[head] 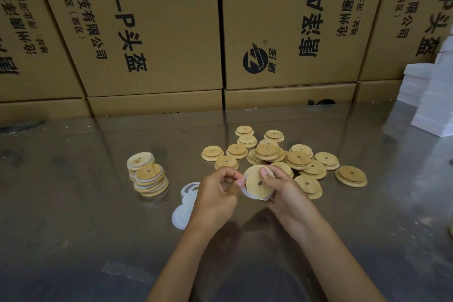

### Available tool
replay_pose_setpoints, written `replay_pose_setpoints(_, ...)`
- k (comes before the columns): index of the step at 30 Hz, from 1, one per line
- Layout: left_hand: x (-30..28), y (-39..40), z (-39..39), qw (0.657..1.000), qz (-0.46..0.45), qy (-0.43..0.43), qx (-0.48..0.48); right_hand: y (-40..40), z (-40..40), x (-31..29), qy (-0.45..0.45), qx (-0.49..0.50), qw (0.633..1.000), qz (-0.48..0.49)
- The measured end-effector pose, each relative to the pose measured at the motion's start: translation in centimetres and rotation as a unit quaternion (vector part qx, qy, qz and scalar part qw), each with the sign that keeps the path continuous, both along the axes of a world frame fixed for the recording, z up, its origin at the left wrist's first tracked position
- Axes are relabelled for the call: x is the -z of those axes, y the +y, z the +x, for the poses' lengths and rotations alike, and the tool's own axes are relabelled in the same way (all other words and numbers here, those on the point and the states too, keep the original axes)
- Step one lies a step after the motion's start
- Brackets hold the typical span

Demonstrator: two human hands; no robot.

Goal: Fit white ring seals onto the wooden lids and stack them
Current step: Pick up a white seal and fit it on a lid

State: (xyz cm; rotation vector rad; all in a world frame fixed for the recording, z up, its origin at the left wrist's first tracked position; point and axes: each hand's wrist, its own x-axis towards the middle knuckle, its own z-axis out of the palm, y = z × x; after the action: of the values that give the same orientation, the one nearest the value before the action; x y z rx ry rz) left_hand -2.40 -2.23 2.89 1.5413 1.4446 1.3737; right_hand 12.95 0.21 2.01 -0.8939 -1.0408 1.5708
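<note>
— What are the hands doing?

— My right hand (285, 190) grips a wooden lid (258, 182) tilted toward me, thumb on its upper face, its small centre hole showing. My left hand (215, 191) pinches a white ring seal (245, 192) at the lid's left edge; the ring runs along the lower rim, only partly seated as far as I can tell.

— And around them?

— Just beyond the hands, loose lids (282, 154) lie scattered and overlapping on the glossy surface (73, 203). To the left stands a leaning stack of lids with seals (148, 174). A heap of spare white rings (185, 206) lies beside my left wrist.

— Further out?

— Printed cardboard cartons (159, 32) wall off the back, and white boxes (431, 95) are piled at the right edge.
</note>
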Motion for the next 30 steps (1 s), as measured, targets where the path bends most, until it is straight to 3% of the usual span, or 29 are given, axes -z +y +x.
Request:
replay_pose_setpoints(13,0.4,-0.1,0.6,0.998,-0.035,-0.058,-0.018,-0.5,-0.8,-0.2,0.105,-0.029,0.991,-0.072)
replay_pose_setpoints(25,0.6,-0.5,0.7,0.994,-0.058,0.08,-0.056,-0.9,-1.1,-0.4,0.082,0.005,0.995,-0.049)
replay_pose_setpoints(30,0.6,-0.5,0.5,0.993,-0.055,0.09,-0.055,-0.9,-1.4,-0.4,0.065,0.013,0.997,-0.039)
